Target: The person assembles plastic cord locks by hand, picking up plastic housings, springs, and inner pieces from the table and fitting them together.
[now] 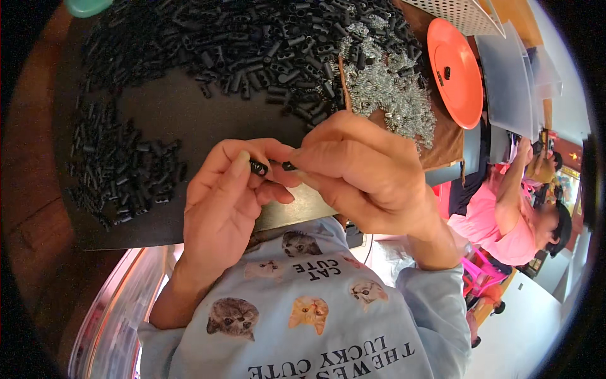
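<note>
Close to the table's front edge, my left hand point(230, 189) pinches a small black plastic cord lock piece point(257, 167) between thumb and fingers. Its open end shows, with what looks like a coil inside. Facing it, my right hand point(372, 174) holds a tiny black plastic part point(288, 166) between thumb and forefinger. A small gap separates the two parts. Behind my hands spreads a large heap of black plastic pieces point(252, 44), many of them hollow. A pile of silvery metal springs point(385, 88) lies beyond my right hand.
Smaller black parts point(120, 167) are heaped on the dark table point(202, 120) at left. An orange plate point(454, 76) with a few black bits stands at right, near a clear plastic bin point(508, 82) and a white perforated basket point(454, 12). A person in pink point(492, 215) sits farther right.
</note>
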Action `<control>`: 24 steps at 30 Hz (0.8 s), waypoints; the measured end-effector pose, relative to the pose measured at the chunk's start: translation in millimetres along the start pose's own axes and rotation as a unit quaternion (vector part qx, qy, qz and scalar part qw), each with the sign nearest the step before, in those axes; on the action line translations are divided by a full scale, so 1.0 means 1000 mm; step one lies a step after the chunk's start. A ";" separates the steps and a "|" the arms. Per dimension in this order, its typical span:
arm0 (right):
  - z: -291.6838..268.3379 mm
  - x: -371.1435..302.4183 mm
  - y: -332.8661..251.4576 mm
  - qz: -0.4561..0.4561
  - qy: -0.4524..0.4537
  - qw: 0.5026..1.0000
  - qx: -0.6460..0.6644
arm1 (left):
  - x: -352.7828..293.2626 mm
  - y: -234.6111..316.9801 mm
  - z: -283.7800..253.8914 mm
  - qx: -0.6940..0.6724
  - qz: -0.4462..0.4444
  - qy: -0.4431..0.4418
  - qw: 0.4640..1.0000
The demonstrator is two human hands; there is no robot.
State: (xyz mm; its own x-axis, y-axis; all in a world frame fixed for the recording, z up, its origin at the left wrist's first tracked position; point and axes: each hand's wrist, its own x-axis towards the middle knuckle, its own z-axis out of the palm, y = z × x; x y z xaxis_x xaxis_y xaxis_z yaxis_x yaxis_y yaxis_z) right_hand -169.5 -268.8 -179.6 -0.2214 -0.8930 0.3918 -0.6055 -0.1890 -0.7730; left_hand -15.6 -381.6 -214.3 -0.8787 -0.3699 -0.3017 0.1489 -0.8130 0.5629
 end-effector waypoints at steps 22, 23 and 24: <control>0.004 -0.013 -0.013 -0.021 -0.015 1.000 -0.011 | -0.010 -0.008 -0.002 0.094 0.026 -0.015 0.995; 0.005 -0.014 -0.014 -0.022 -0.015 1.000 -0.012 | -0.009 -0.009 -0.004 0.094 0.027 -0.015 0.995; 0.005 -0.015 -0.014 -0.020 -0.010 1.000 -0.012 | -0.008 -0.010 -0.005 0.104 0.045 -0.031 0.993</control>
State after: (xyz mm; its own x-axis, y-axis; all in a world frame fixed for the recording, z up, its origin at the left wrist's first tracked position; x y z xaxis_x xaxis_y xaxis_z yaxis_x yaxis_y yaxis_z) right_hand -153.7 -255.0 -177.4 -0.1803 -0.8932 0.4120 -0.6315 -0.2160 -0.7447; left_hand -7.6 -372.8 -221.4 -0.8935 -0.4026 -0.1988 0.1369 -0.6659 0.7334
